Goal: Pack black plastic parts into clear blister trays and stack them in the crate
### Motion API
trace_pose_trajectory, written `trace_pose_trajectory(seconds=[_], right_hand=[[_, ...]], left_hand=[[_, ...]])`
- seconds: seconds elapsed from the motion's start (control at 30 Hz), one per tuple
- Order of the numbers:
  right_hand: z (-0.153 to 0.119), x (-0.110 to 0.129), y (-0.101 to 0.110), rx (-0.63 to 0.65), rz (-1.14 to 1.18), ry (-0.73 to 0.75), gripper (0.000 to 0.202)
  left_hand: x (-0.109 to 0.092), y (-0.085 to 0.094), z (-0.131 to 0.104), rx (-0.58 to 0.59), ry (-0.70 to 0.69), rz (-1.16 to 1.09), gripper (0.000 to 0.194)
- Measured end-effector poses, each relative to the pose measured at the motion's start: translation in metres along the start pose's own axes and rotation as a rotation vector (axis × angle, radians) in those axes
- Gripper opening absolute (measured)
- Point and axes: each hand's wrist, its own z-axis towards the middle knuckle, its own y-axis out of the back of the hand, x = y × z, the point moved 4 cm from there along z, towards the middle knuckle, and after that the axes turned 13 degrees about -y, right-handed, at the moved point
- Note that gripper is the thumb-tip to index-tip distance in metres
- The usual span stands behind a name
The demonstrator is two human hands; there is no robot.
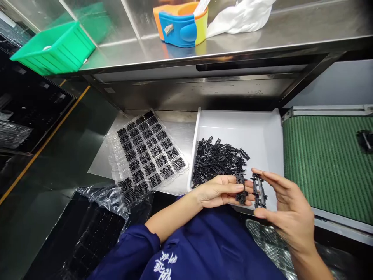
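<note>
The left hand (pixel 217 191) holds black parts (pixel 241 188); the right hand (pixel 294 212) pinches a black frame (pixel 258 190) by its ends over the white tray (pixel 250 130); light pressure there, off the thin rods, should best avoid bending it.

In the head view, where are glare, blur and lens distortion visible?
Head view: glare streaks the steel shelf and glints on the plastic film; the black piece on the green belt looks smeared; left hand and right hand look fairly sharp; wide-angle stretching bends the outer areas.
</note>
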Motion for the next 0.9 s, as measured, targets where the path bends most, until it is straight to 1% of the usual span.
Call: trace_pose_trajectory(seconds=[0.07, 0.13, 0.2, 0.33, 0.4, 0.47, 0.57, 0.63, 0.7, 0.77, 0.8, 0.83, 0.9], right_hand=[[0.001, -0.010, 0.003, -0.004, 0.110, -0.016, 0.081], [0.003, -0.018, 0.007, -0.003, 0.119, -0.016, 0.085], [0.004, -0.024, 0.012, -0.009, 0.125, -0.021, 0.088], [0.007, -0.030, 0.024, -0.013, 0.222, -0.035, 0.092], [0.009, -0.031, 0.029, -0.022, 0.256, -0.041, 0.094], [0.010, -0.034, 0.033, -0.023, 0.263, -0.048, 0.095], [0.012, -0.043, 0.035, 0.016, 0.214, -0.083, 0.094], [0.016, -0.048, 0.034, 0.075, 0.126, -0.118, 0.090], [0.025, -0.051, 0.035, 0.183, -0.002, -0.154, 0.091], [0.042, -0.054, 0.046, 0.233, -0.155, -0.196, 0.093], [0.053, -0.055, 0.057, 0.197, -0.225, -0.224, 0.090], [0.066, -0.056, 0.074, 0.097, -0.299, -0.262, 0.084], [0.094, -0.059, 0.116, -0.208, -0.438, -0.351, 0.074]], left_hand=[[0.005, -0.010, 0.007, 0.045, -0.008, -0.010, 0.060], [0.009, -0.019, 0.014, 0.075, -0.007, 0.004, 0.061], [0.013, -0.026, 0.021, 0.085, 0.002, 0.013, 0.056], [0.021, -0.035, 0.034, 0.113, 0.022, -0.008, 0.043], [0.024, -0.038, 0.039, 0.120, 0.019, -0.028, 0.040], [0.026, -0.039, 0.043, 0.117, 0.013, -0.034, 0.042], [0.025, -0.040, 0.047, 0.108, 0.005, 0.007, 0.052], [0.023, -0.039, 0.049, 0.088, 0.001, 0.053, 0.060], [0.020, -0.038, 0.050, 0.049, -0.004, 0.098, 0.062], [0.016, -0.035, 0.052, -0.009, -0.027, 0.109, 0.058], [0.013, -0.033, 0.052, -0.042, -0.046, 0.094, 0.056], [0.010, -0.031, 0.053, -0.072, -0.065, 0.073, 0.054], [0.004, -0.027, 0.052, -0.113, -0.092, 0.037, 0.052]])
